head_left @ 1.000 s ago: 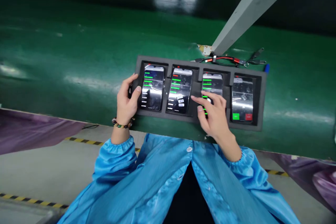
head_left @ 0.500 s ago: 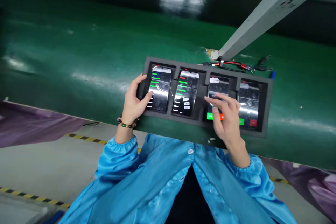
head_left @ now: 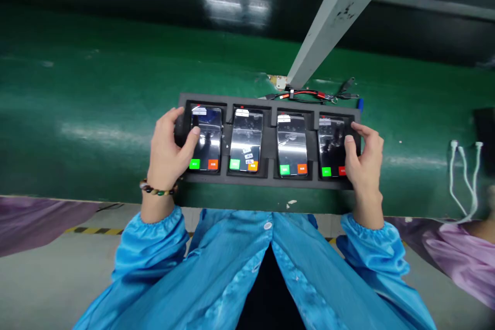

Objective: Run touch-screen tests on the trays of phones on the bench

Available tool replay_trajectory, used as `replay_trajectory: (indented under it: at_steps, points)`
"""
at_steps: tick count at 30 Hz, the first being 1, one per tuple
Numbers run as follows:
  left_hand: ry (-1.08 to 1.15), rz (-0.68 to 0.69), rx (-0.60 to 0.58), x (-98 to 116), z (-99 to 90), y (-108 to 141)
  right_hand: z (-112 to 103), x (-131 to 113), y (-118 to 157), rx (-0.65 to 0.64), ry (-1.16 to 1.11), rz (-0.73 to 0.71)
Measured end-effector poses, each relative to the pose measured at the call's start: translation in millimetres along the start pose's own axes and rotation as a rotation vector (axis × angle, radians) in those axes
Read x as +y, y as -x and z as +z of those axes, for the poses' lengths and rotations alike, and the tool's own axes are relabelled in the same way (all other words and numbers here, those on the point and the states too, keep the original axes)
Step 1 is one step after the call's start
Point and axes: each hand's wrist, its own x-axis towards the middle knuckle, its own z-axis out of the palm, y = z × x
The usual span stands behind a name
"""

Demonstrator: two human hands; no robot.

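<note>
A dark grey foam tray (head_left: pixel 269 181) with several compartments lies near the front edge of the green table, a phone in each. My left hand (head_left: pixel 168 149) grips the tray's left end, its thumb over the leftmost phone (head_left: pixel 207 139). At the right end my right hand (head_left: pixel 364 157) holds the tray, thumb beside the rightmost phone (head_left: pixel 331 147). Between them lie a phone with small stickers (head_left: pixel 246 134) and another phone (head_left: pixel 292 144). All the screens show a green and a red or orange button at the bottom.
Behind the tray, a grey metal post (head_left: pixel 328 20) rises from the green table (head_left: pixel 108 108), with red and black cables (head_left: pixel 309 94) at its foot. White cables (head_left: pixel 462 180) lie at the right, near another person's pink sleeve (head_left: pixel 460 263).
My right hand has gone from above the third phone to the tray's right end. The two left phones' screens changed from text lists to coloured buttons. The tray appears further left and more level.
</note>
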Motion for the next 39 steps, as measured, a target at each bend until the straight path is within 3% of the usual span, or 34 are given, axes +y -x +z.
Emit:
replay_trajectory:
  at_steps: [5, 10, 13, 20, 24, 32, 39]
  points:
    - [-0.090, 0.049, -0.032, 22.4, 21.8, -13.7, 6.6, -2.9, 9.7, 0.015, -0.015, 0.020]
    - [-0.153, -0.030, -0.025, 36.8, 44.1, -33.9, 9.8, -10.6, 10.4, 0.048, -0.065, 0.073]
    - [-0.227, -0.043, -0.069, 41.9, 45.1, -40.1, 10.7, -13.7, 9.6, 0.083, -0.095, 0.100]
    - [-0.245, -0.057, -0.038, 49.5, 46.4, -40.7, 17.5, -21.1, 10.6, 0.154, -0.121, 0.144]
    - [-0.222, -0.030, -0.038, 48.0, 47.1, -40.1, 18.8, -21.5, 11.3, 0.198, -0.118, 0.196]
    - [-0.222, -0.044, -0.002, 40.2, 40.0, -33.8, 15.3, -19.3, 25.2, 0.156, -0.129, 0.173]
    - [-0.249, 0.030, -0.004, 35.3, 45.2, -33.5, 18.3, -18.1, 22.9, 0.198, -0.143, 0.248]
